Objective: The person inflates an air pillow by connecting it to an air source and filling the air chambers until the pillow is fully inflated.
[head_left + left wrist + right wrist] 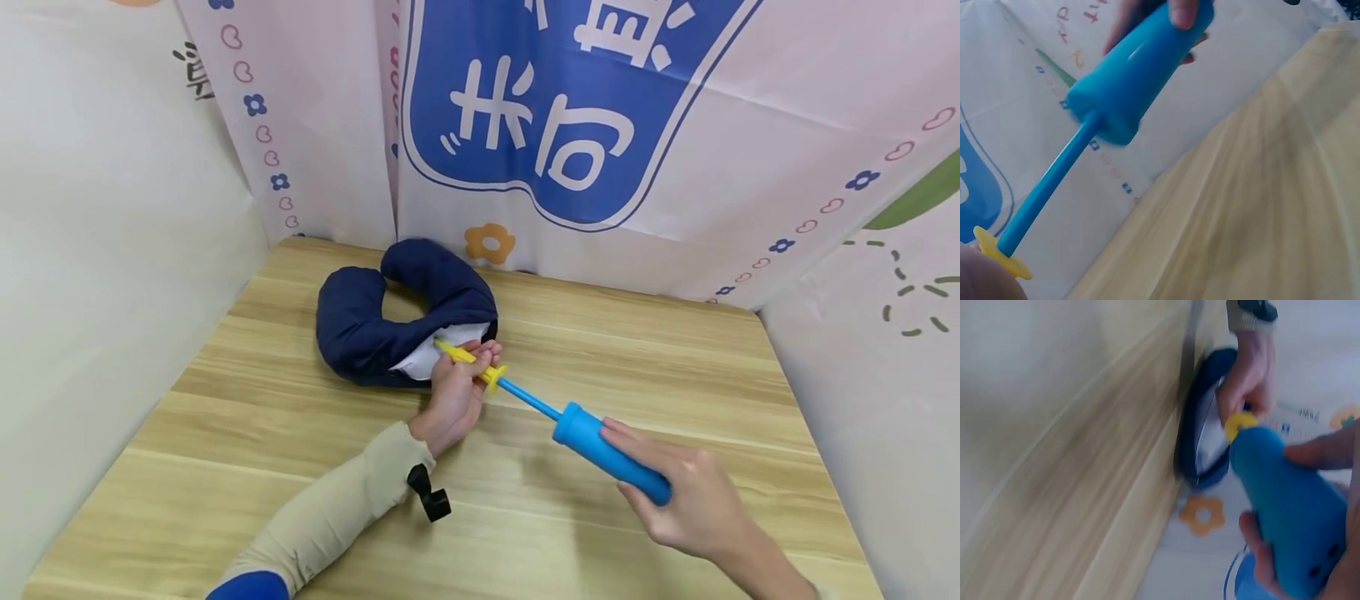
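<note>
A dark blue U-shaped neck pillow [352, 325] lies toward the back of the table, its cover open at the near side with white lining [422, 360] showing. My left hand [456, 396] pinches the yellow nozzle [459, 353] of a hand air pump, whose tip points into that opening. From the yellow collar [1007, 253] a blue rod runs to the pump's blue barrel [592, 446]. My right hand [693, 496] grips this barrel, fingers along one side and thumb on the other. In the right wrist view, two dark holes show in the barrel's end.
The wood-grain table [480, 542] is bounded by a printed cloth [675, 242] at the back and pale sheets at both sides. A black strap mount [430, 496] sticks out from the beige left sleeve [337, 508].
</note>
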A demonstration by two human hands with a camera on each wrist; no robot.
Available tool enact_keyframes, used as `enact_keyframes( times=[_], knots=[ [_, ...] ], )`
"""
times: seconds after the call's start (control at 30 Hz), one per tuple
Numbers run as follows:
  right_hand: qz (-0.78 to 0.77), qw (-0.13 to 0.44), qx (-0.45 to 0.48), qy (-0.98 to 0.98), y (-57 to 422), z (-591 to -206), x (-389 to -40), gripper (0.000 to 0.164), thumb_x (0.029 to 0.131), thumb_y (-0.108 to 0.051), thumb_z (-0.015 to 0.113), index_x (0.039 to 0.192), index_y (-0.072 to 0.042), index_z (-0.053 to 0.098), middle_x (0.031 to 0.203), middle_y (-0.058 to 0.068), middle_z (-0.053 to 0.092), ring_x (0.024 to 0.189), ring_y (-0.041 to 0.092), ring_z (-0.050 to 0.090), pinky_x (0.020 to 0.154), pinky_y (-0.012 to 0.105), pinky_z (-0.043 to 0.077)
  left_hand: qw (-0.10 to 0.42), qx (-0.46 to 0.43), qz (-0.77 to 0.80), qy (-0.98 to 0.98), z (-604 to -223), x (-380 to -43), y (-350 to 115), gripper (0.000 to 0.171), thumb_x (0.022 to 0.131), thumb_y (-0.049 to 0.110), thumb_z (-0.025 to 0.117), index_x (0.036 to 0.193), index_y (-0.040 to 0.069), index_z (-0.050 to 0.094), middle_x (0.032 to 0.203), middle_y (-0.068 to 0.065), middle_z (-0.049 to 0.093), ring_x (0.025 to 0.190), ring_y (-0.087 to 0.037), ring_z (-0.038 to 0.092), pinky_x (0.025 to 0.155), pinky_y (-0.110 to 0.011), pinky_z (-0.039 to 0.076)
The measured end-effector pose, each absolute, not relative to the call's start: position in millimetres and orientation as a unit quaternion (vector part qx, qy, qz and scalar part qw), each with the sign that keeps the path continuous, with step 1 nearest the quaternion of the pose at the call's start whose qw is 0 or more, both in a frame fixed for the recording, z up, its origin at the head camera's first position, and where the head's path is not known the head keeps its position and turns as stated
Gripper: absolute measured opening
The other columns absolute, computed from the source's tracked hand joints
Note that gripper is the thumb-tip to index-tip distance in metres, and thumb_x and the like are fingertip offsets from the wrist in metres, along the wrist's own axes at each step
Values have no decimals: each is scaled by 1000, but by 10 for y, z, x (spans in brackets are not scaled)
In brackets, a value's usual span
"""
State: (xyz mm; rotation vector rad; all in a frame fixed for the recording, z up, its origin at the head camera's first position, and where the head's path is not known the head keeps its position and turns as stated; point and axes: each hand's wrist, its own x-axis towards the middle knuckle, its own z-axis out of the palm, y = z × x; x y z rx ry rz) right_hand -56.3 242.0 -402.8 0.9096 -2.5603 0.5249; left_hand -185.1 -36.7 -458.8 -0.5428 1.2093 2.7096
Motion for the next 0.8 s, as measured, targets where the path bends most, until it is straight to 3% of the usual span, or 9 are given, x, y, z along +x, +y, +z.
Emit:
enact_keyframes(
  times=[0.1,0.2,0.3,0.5,0.7,0.8],
  knots=[
    [164,222,331,-902,2080,-4119,-644,69,65,-13,88,133,-14,74,128,4,78,89,21,81,66,34,65,60,-183,891,411,-4609,-1810,-386,36,103,-10,53,137,-2,43,122,-11,70,104,-15,71,90,-22,59],
    [160,237,334,-898,1794,-4178,-726,65,66,-13,85,130,-11,75,127,5,78,82,19,80,61,35,63,65,-175,892,412,-4603,-1766,-413,34,104,-10,52,136,-3,43,116,-7,71,103,-14,71,90,-22,59],
    [178,212,337,-900,1710,-4198,-834,63,71,-13,85,133,-9,74,130,7,76,84,20,81,64,35,65,68,-166,893,412,-4595,-1713,-382,35,104,-9,53,137,-4,43,118,-10,72,101,-13,71,91,-22,59],
    [229,147,332,-903,2074,-4140,-816,65,79,-12,88,141,-12,69,139,7,72,106,25,79,80,40,67,100,-113,895,420,-4595,-1754,-324,51,105,-7,54,151,-9,33,121,-10,71,100,-12,71,91,-22,59],
    [225,125,313,-914,2488,-3983,-552,77,76,-9,92,146,-22,65,144,-3,69,114,24,77,96,12,54,90,-120,900,408,-4511,-1847,-407,46,104,-11,54,146,-7,37,112,-8,75,94,-13,72,85,-23,60],
    [207,117,298,-925,2655,-3893,-458,80,74,-9,94,146,-26,65,144,-8,68,116,20,76,98,6,48,86,-127,905,397,-4486,-1868,-418,46,103,-11,53,146,-7,37,113,-8,74,95,-13,72,86,-22,60]
  ],
)
